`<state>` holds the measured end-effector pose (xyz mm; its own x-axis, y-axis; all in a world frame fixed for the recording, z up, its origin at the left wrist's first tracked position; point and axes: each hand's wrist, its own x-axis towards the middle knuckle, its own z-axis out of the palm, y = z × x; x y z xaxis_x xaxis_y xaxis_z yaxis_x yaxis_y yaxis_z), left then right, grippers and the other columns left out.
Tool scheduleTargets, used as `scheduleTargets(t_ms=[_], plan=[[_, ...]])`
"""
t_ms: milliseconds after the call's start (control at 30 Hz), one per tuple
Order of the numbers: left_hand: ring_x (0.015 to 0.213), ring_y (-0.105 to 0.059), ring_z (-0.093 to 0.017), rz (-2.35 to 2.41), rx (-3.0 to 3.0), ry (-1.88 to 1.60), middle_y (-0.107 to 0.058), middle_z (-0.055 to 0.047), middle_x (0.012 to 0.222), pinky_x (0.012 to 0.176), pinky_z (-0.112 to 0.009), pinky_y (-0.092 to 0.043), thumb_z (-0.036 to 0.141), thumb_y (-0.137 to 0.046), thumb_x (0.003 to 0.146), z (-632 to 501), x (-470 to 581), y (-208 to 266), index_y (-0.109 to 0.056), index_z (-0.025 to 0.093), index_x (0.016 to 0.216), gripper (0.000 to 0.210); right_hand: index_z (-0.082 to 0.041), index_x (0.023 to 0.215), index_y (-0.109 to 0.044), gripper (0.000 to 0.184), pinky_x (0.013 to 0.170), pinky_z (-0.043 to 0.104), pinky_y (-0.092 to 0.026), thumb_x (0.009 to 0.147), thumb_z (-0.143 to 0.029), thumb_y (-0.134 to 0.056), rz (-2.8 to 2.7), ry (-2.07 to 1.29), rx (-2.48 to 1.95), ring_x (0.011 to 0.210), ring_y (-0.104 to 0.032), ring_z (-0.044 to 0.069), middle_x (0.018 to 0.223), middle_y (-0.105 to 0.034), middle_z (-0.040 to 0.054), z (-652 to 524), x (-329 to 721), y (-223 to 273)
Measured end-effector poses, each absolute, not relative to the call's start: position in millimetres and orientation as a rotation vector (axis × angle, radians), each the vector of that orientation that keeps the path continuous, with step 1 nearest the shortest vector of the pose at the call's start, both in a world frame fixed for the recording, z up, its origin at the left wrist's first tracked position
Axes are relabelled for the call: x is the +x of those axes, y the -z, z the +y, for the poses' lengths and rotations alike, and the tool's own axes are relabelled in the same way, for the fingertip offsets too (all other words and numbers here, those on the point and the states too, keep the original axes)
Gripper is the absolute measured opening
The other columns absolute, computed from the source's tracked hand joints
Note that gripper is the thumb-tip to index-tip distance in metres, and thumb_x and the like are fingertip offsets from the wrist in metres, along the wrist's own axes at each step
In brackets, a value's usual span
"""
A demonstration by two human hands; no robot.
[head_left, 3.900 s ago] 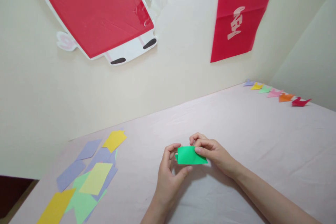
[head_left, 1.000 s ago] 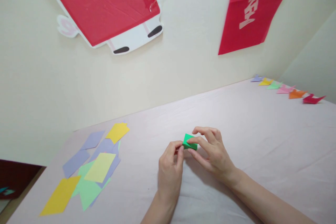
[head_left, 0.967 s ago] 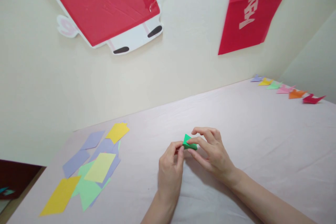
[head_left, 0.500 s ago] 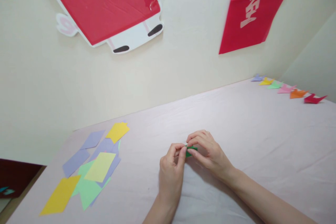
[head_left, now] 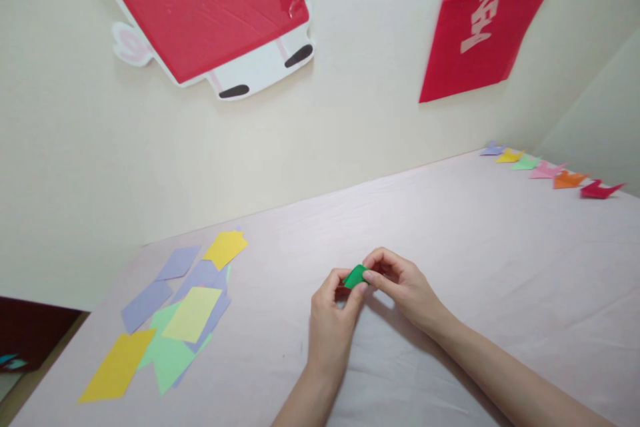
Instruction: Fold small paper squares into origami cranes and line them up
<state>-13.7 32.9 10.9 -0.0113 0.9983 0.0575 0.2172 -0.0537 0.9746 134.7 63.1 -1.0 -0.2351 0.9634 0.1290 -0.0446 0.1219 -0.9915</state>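
Observation:
A small folded piece of green paper (head_left: 355, 276) is pinched between my two hands, above the pale cloth of the table (head_left: 430, 220). My left hand (head_left: 334, 310) grips its lower left side, thumb in front and fingers behind. On its right edge, my right hand (head_left: 403, 287) closes with thumb and forefinger. The paper's broad face is turned up toward me, and its back is hidden by my fingers.
Loose sheets of paper in yellow, purple and green lie to the left, with a light yellow sheet (head_left: 193, 314) on top. Several small folded paper figures, including a red one (head_left: 600, 189), stand in a row at the far right. A wall (head_left: 350, 140) rises behind the table.
The green paper has been turned so that a broad flat face now shows instead of a narrow folded edge. Both hands have shifted slightly, their fingertips taking new places on it.

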Motion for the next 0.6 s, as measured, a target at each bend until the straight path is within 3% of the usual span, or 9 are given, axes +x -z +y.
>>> scheduleTargets(t_ms=[267,600], plan=[[0.077,-0.059,-0.016,1.381,1.495,-1.124,-0.065,-0.001,0.081,0.070,-0.024,-0.043,0.028,-0.057,0.089,32.4,-14.7,-8.2,-0.065,0.020,0.085,0.012,-0.019,0.088,-0.066,0.018,0.069,0.028,-0.045,0.087,-0.037,-0.063,-1.539,-1.162,-0.969,0.075,-0.054,0.016,0.081,-0.061,0.0024,64.4,136.3,-0.4],[0.074,-0.057,-0.017,1.377,1.505,-1.099,-0.065,-0.001,0.078,0.069,-0.025,-0.041,0.034,-0.058,0.089,31.6,-14.5,-8.7,-0.066,0.019,0.083,0.018,-0.018,0.078,-0.071,0.019,0.069,0.028,-0.048,0.080,-0.037,-0.070,-1.343,-1.383,-0.902,0.075,-0.060,0.016,0.077,-0.066,0.0022,68.0,137.3,-0.7]])
